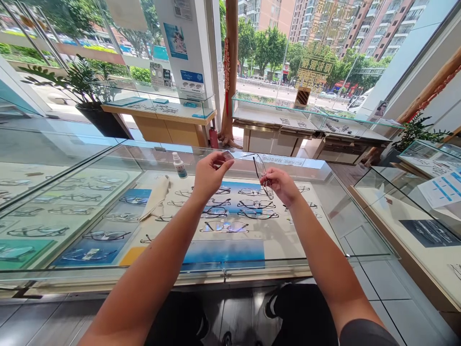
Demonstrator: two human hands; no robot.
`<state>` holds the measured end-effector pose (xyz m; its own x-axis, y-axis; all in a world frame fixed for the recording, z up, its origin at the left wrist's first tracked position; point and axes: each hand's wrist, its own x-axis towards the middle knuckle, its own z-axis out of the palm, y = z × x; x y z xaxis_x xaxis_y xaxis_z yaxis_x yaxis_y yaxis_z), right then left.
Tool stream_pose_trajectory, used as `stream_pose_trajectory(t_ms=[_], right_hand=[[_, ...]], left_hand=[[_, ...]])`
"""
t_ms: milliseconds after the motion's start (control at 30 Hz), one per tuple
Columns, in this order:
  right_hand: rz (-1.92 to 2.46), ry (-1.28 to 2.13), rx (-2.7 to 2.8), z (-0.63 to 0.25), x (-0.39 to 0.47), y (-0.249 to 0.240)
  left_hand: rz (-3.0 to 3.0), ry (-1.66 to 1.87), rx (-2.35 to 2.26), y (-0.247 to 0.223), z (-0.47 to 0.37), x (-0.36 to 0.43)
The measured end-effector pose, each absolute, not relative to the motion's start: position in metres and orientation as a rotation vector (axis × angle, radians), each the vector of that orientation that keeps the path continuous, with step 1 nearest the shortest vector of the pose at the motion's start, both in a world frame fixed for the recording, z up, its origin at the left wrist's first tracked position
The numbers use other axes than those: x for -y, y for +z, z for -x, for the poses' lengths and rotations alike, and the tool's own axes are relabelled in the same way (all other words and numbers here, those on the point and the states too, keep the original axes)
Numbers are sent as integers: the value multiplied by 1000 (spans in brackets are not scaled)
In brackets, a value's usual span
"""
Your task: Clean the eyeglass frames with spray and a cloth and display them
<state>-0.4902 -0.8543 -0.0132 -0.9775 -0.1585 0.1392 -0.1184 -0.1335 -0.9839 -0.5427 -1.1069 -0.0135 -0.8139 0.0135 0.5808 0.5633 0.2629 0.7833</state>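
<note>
Above the glass display case (309,262), my right hand (283,186) pinches a pair of thin-rimmed eyeglasses (268,190) by its frame, the lenses turned nearly edge-on. My left hand (211,177) is closed, thumb against fingers, at the far end of a temple that reaches left from the frame. What exactly lies between its fingertips is partly hidden. A small spray bottle (179,166) with a white cap stands on the glass left of my left hand. Nearer to me lies a beige cloth (157,198), crumpled. Rows of eyeglasses (225,227) lie inside the case under my hands.
Another glass case (392,211) stands to the right, and more cases (273,115) line the window. A wooden post (230,72) rises behind the counter. A potted plant (86,86) is at the back left. My legs (298,315) are close to the case's front edge.
</note>
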Motion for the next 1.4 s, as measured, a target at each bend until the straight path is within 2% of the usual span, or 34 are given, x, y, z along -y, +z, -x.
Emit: stream_pose_trajectory(t_ms=[300,367,533,700,867,1400], right_hand=[[342,-2477,-1884,487,857,-10],[356,-2507,-1851,486,859,-10],[436,-2561,-1686,483,864,-9],[459,-2586,-1547,479,867,-7],[491,-2619,-1387,478,868,-9],[558,-2771,-1353,480,858,-11]], left_hand=[[311,-935,1722,-8,517,1097],[391,-984,1754,-9,511,1092],[718,-1361,2093,-16,499,1076],[1039,-1031,2209,-17,499,1073],[1107,-802,2300,-20,501,1075],[892,-1081,2216,-27,508,1074]])
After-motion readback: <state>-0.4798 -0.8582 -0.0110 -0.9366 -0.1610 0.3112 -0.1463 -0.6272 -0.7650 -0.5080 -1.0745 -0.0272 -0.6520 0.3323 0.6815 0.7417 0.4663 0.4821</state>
